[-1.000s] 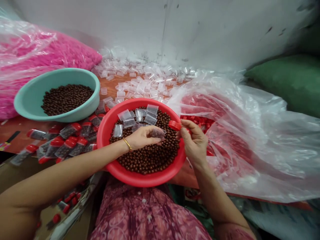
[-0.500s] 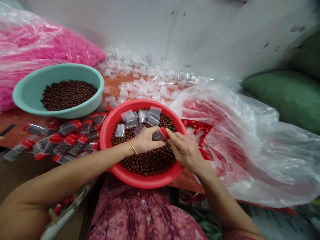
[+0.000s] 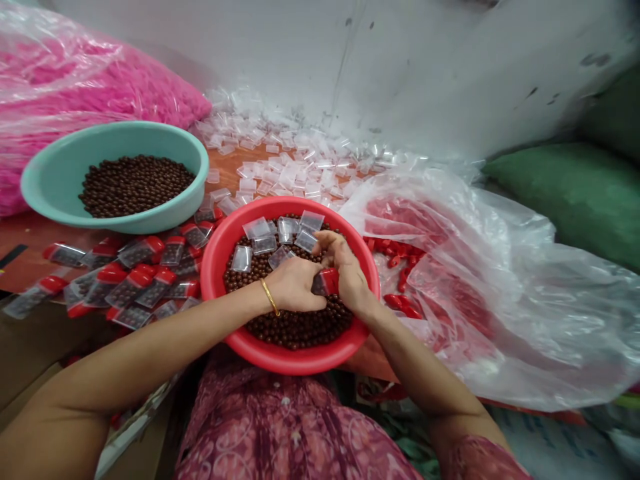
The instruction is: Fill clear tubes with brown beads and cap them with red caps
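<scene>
A small clear plastic box with a red cap (image 3: 328, 282) and dark contents is held in my left hand (image 3: 295, 283), over the red basin. My right hand (image 3: 353, 273) presses its palm against the capped end. Its fingers are bent and apart beyond the cap, near the clear boxes, with nothing seen in them. Brown round beads (image 3: 295, 330) fill much of the red basin (image 3: 290, 362). Several uncapped clear boxes (image 3: 263, 245) lie on the beads at the far side.
Left stands a teal basin (image 3: 50, 190) of brown beads, with several capped boxes (image 3: 135, 287) piled before it. Loose clear boxes (image 3: 285, 177) spread behind. Right are red caps (image 3: 400, 257) and a large plastic bag (image 3: 500, 293). A pink-filled bag (image 3: 100, 87) sits back left.
My right hand has shifted from a finger hold at the red cap to its palm against it, fingers now further up. The capped box has turned more level and sits slightly lower.
</scene>
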A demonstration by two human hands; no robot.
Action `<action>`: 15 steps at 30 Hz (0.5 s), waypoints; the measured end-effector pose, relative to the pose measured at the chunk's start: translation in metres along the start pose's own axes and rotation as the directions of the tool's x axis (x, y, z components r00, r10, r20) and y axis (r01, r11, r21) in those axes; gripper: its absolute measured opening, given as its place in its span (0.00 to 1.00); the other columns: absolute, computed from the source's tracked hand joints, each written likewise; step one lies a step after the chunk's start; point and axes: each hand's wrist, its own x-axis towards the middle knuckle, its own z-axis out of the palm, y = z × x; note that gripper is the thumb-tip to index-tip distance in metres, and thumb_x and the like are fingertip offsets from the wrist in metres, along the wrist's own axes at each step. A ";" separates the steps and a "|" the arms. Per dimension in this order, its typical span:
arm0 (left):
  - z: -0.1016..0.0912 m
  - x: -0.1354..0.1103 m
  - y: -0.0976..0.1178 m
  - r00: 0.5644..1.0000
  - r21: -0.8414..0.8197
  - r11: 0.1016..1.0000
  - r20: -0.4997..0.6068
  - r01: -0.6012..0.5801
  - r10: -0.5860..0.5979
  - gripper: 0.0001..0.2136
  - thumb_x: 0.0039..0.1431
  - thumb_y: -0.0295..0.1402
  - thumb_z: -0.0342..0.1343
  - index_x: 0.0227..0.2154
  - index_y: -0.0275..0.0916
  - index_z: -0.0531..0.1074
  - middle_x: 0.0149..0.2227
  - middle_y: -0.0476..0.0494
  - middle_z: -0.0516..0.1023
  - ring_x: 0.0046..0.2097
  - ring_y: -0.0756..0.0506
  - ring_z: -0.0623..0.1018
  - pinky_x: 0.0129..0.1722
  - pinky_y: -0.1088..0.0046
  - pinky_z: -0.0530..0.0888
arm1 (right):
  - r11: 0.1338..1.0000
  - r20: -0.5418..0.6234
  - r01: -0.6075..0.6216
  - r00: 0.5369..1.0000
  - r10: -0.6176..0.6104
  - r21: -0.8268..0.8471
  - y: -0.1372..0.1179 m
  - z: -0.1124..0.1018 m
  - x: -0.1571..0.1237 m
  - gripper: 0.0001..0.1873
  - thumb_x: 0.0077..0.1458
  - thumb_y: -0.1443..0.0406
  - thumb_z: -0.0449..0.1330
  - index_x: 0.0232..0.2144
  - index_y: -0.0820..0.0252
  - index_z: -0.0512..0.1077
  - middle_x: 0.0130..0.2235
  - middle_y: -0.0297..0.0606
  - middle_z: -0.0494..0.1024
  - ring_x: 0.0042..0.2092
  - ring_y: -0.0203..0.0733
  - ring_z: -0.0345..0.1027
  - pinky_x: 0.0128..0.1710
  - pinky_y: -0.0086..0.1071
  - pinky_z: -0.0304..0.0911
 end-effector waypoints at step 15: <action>0.005 -0.002 0.002 0.998 0.069 0.997 -0.059 0.031 -0.027 0.08 0.45 0.33 0.55 0.29 0.35 0.72 0.27 0.39 0.75 0.33 0.37 0.76 0.36 0.61 0.71 | 0.959 0.116 -0.260 0.962 0.247 0.114 0.000 0.018 0.011 0.38 0.61 0.53 0.18 0.63 0.65 0.46 0.61 0.49 0.61 0.55 0.41 0.66 0.54 0.43 0.61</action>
